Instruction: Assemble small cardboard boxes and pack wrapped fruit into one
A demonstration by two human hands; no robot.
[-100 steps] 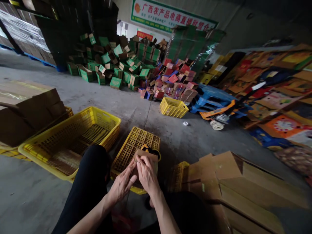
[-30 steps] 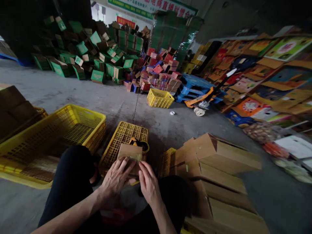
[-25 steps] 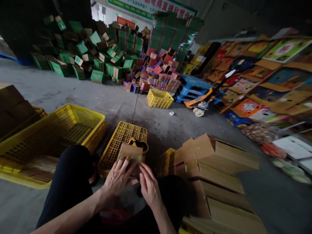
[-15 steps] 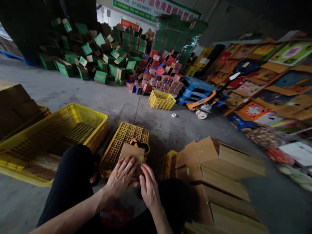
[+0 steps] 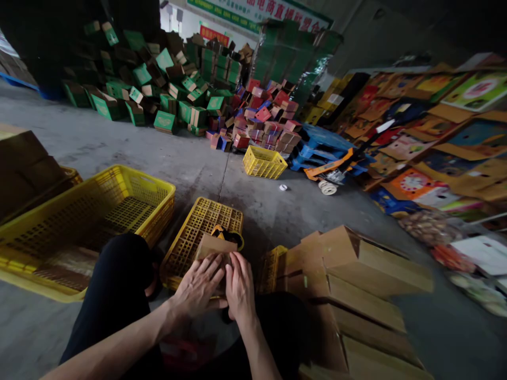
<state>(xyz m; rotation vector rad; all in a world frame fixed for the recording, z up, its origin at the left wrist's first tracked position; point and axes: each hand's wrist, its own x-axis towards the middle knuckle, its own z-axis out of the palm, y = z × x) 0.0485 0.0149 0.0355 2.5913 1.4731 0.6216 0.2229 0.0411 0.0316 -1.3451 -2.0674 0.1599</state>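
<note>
Cardboard box (image 5: 217, 244) was at the near end of a yellow crate (image 5: 194, 227), partly covered by both hands; its underside was hidden. Left hand (image 5: 201, 282) lay across the box, fingers extended, slightly parted. Right hand (image 5: 241, 287) touched its right side, fingers nearly straight, close together. Firm grip by either: could not tell. Black-and-yellow tool (image 5: 228, 235) lay just beyond, far side. Larger yellow basket (image 5: 160, 211) stood left, brown cartons (image 5: 336, 253) right.
</note>
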